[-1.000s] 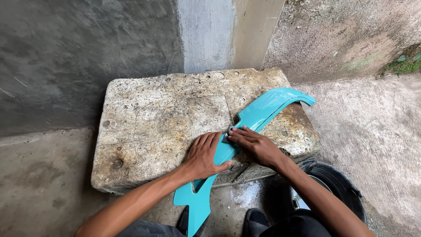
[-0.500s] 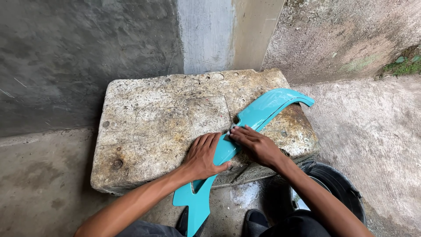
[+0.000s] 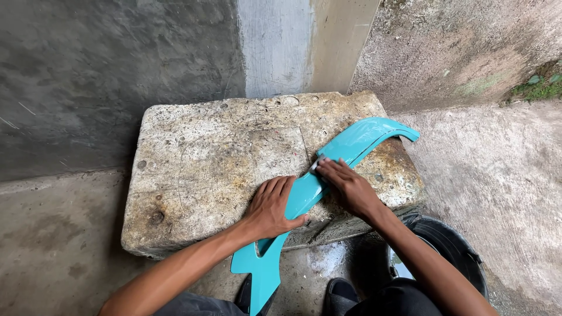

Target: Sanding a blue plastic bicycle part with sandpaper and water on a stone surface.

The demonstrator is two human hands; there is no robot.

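- Nearest the camera, the lower end of a long turquoise plastic panel (image 3: pixel 304 196) hangs off the front edge of the bench, pointing down past a dark shoe (image 3: pixel 339 291) on the wet floor (image 3: pixel 319 263).
- At the lower right stands a black bucket (image 3: pixel 451 246), partly hidden by the right forearm.
- The left hand (image 3: pixel 270 208) lies flat with fingers spread, palm down on the panel's middle stretch at the bench's front edge; its grip is open, pressing rather than clasping, with the thumb against the panel's edge.
- The right hand (image 3: pixel 346 186) rests on the panel just beyond, fingertips pressing a small pale piece (image 3: pixel 317 164) against the turquoise surface; its grip is closed on that piece, though what the piece is cannot be told.
- The panel runs diagonally across the right part of the rough, stained concrete block, the bench (image 3: pixel 222 158), its curved far end reaching the right rim.
- Behind rise a grey wall (image 3: pixel 105 70) and a pale pillar (image 3: pixel 298 47).
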